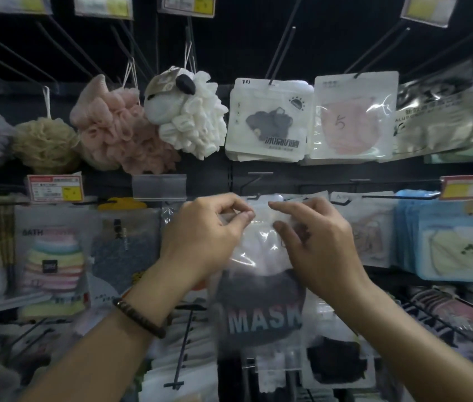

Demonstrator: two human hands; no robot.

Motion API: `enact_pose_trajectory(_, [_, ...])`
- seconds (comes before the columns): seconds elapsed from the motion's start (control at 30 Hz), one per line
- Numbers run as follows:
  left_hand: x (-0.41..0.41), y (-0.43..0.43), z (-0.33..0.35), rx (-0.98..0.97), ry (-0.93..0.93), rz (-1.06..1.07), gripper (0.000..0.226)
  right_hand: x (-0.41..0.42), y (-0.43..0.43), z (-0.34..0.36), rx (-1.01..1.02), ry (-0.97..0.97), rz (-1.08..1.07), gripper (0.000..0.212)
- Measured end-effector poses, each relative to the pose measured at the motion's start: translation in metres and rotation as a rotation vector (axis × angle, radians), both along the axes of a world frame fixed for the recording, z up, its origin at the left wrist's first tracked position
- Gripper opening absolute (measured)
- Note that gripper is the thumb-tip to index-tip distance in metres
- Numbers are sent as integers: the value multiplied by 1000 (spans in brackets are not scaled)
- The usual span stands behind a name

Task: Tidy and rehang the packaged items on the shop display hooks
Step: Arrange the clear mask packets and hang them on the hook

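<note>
A clear plastic mask packet (261,288), dark below with the word MASK on it, hangs in front of me at the centre of the display. My left hand (203,239) pinches its top edge on the left, thumb and fingers curled on the plastic. My right hand (310,242) pinches the top on the right side. The packet's top sits just under a black display hook (254,195) on the middle row. Whether the hook passes through the packet's hole is hidden by my fingers.
Bath puffs (119,132) and a sheep-shaped sponge (188,111) hang upper left. White mask packets (268,123) and a pink one (354,117) hang upper right. Blue packets (455,239) hang at the right, a striped bath pack (55,265) at the left. Bare hooks (180,343) jut out below.
</note>
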State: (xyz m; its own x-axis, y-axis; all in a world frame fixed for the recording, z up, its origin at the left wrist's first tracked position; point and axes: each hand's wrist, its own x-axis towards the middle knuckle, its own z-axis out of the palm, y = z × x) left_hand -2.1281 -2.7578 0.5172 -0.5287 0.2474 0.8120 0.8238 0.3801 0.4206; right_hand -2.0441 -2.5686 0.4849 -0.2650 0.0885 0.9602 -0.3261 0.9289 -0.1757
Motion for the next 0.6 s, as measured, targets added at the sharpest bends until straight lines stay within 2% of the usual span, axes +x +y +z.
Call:
enact_pose_trajectory(0.13, [-6, 13, 11, 83, 64, 1, 3, -10, 7, 18, -34, 59, 17, 42])
enact_pose_trajectory(0.27, [-15, 23, 16, 140, 112, -8, 4, -22, 9, 21, -27, 138, 13, 29])
enact_pose_trajectory(0.4, [-24, 30, 19, 124, 84, -4, 2, -32, 14, 21, -67, 112, 13, 20])
enact_pose_trajectory(0.6, [-31, 29, 17, 34, 92, 22, 6, -39, 15, 18, -66, 26, -2, 21])
